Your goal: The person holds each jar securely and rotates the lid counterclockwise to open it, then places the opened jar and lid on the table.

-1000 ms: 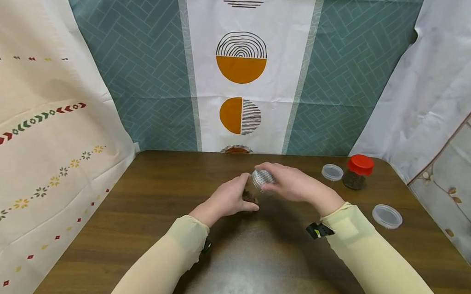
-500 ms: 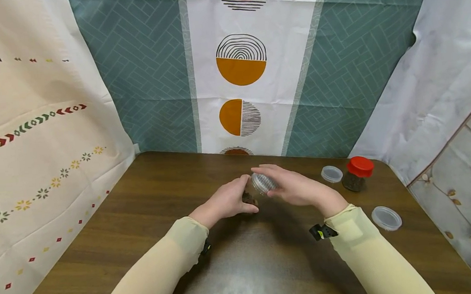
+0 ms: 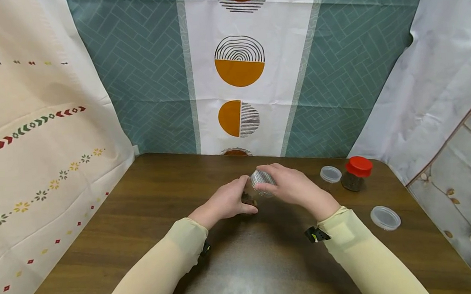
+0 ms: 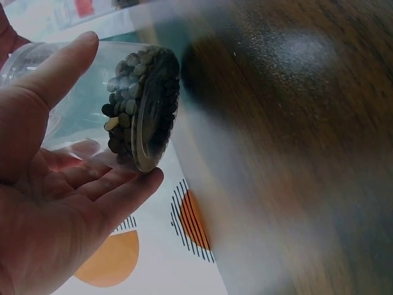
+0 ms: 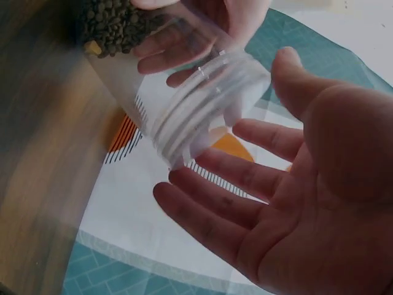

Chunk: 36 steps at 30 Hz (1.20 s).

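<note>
In my left hand (image 3: 227,198) I hold a clear plastic jar (image 4: 80,117) from the side. Small dark brown pellets (image 4: 126,92) lie in its base, with a paler one among them. In the head view the left fingers hide much of the jar. My right hand (image 3: 290,186) is at the jar's top, thumb on one side and fingers on the other side of the round, clear, ridged lid (image 3: 263,178). Seen from the right wrist, its fingers (image 5: 215,209) spread loosely along the lid's edge. The jar tilts slightly in the head view.
To the right on the brown wooden table (image 3: 171,179) are a jar with a red cover (image 3: 359,167) and dark contents, a small clear-topped container (image 3: 331,174), and a round translucent lid-like piece (image 3: 385,218). Patterned cloths (image 3: 151,79) hang behind and at both sides.
The right hand has turned back and forth at the lid, its thumb and fingers shifting around the edge. The left hand has stayed in place on the jar.
</note>
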Each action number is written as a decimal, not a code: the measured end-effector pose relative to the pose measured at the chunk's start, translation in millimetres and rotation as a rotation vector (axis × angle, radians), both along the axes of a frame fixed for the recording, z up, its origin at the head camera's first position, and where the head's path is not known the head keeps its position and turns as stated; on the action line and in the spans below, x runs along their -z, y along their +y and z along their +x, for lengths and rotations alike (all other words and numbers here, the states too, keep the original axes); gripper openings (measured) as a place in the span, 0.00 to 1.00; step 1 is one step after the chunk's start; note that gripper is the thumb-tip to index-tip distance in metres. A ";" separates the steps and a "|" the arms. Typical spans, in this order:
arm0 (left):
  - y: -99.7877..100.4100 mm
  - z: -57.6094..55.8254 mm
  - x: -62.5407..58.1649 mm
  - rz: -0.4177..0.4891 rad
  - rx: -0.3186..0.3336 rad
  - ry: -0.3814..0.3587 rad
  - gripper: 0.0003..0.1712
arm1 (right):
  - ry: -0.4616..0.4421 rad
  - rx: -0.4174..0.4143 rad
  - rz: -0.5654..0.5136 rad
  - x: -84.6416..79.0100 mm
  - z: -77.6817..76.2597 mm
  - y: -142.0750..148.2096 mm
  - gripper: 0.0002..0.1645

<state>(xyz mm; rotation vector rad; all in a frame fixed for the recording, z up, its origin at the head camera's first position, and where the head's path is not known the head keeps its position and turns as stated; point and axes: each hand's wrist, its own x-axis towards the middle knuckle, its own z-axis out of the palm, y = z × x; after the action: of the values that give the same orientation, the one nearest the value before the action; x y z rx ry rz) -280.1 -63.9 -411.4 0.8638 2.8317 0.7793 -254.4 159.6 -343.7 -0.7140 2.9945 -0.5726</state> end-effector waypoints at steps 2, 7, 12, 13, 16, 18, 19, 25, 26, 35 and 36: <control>0.1 0.1 0.9 -0.001 0.002 -0.007 0.51 | -0.018 0.002 0.010 1.4 0.4 -1.1 0.41; 0.2 0.5 0.7 0.001 -0.001 -0.009 0.52 | -0.015 -0.040 -0.015 1.9 1.7 -0.4 0.41; -0.1 0.5 -0.8 -0.005 0.001 0.001 0.52 | -0.007 -0.108 -0.059 2.6 2.4 3.9 0.40; -0.2 0.5 -1.0 -0.006 0.001 0.001 0.52 | -0.007 -0.120 -0.067 2.8 2.6 4.9 0.40; -0.6 0.4 -1.4 -0.003 0.000 -0.002 0.52 | 0.010 -0.161 -0.081 3.5 2.8 7.7 0.40; -0.8 0.3 -1.3 -0.001 0.001 -0.004 0.52 | 0.018 -0.184 -0.087 3.7 2.8 9.2 0.40; -0.9 0.3 -1.2 -0.001 0.002 -0.002 0.52 | 0.020 -0.194 -0.087 3.8 2.7 9.8 0.41; -1.1 0.1 -0.9 -0.015 0.009 0.024 0.52 | 0.018 -0.230 -0.093 3.6 2.4 12.8 0.41; -1.3 0.4 -1.1 -0.014 0.010 0.025 0.52 | 0.020 -0.236 -0.096 3.6 2.6 13.2 0.41; -0.8 1.1 0.3 -0.020 0.008 0.026 0.51 | 0.018 -0.269 -0.125 4.8 3.2 15.6 0.43; -0.6 0.6 1.2 -0.017 0.007 0.028 0.51 | 0.025 -0.267 -0.132 5.6 3.0 15.4 0.43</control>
<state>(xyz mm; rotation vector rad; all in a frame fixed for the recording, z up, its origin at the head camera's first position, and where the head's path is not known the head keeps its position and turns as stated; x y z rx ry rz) -279.5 -64.5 -412.6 0.8892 2.8533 0.7472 -251.4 175.0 -349.3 -1.1145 2.8330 -0.7533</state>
